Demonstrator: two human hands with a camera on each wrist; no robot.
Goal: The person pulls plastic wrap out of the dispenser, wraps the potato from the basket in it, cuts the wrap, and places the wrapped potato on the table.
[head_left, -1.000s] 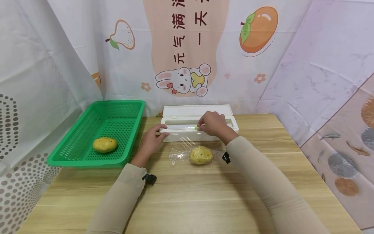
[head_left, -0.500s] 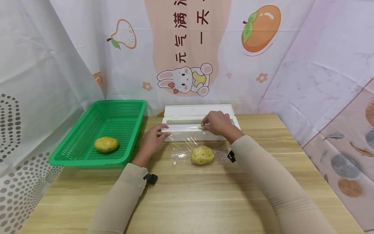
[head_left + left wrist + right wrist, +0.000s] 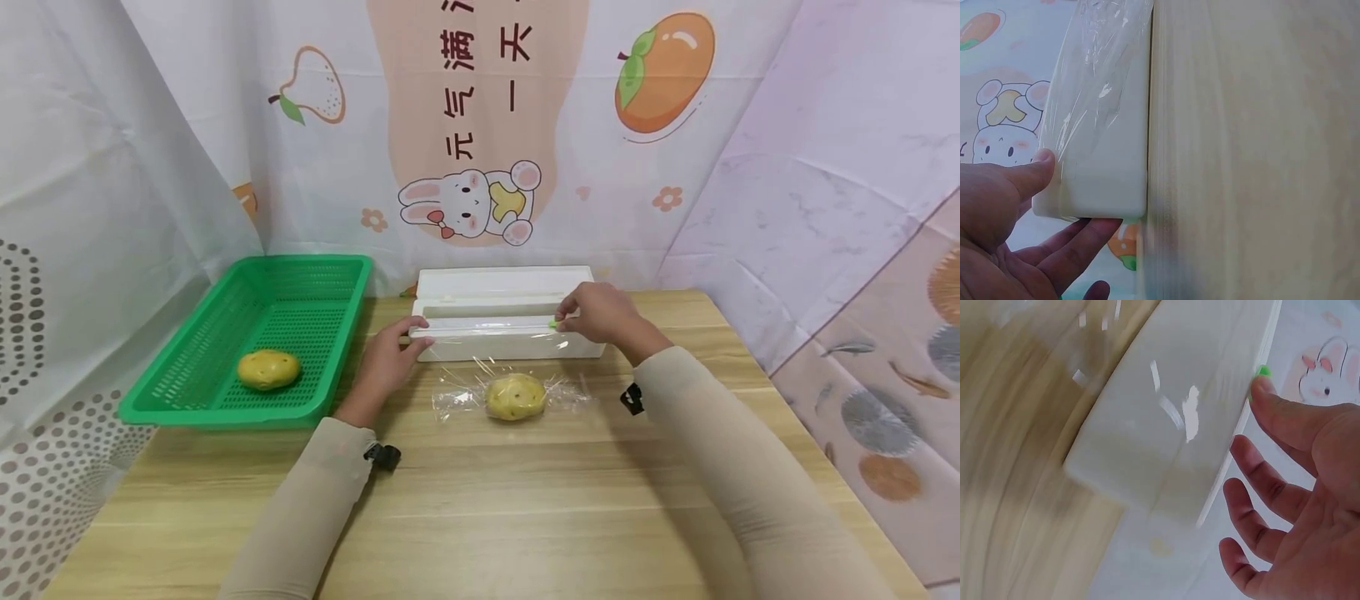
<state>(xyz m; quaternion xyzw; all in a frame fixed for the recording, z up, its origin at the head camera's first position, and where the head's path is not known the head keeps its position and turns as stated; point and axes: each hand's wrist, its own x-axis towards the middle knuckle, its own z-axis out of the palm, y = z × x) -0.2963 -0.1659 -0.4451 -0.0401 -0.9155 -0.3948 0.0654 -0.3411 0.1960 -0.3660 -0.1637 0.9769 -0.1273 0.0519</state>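
A white cling film box [image 3: 510, 347] with its lid raised stands at the back of the table. My left hand [image 3: 384, 364] grips its left end; in the left wrist view the thumb lies on one face of the box [image 3: 1107, 175] and fingers curl around the end. Near the right end, my right hand [image 3: 603, 315] pinches a small green slider cutter [image 3: 553, 324] on the box's front rail. In the right wrist view the thumb covers much of the green slider [image 3: 1264, 370]. Clear cling film [image 3: 456, 401] stretches from the box over a yellow potato [image 3: 516, 397] in front.
At the left, a green plastic basket [image 3: 225, 418] holds another potato [image 3: 268, 369]. A printed curtain [image 3: 315, 192] hangs close behind the box. The wooden table [image 3: 480, 508] extends toward me, between my two sleeves.
My right hand has slid the green slider rightward along the rail, from about the middle to near the right end. My left hand has kept its grip on the left end.
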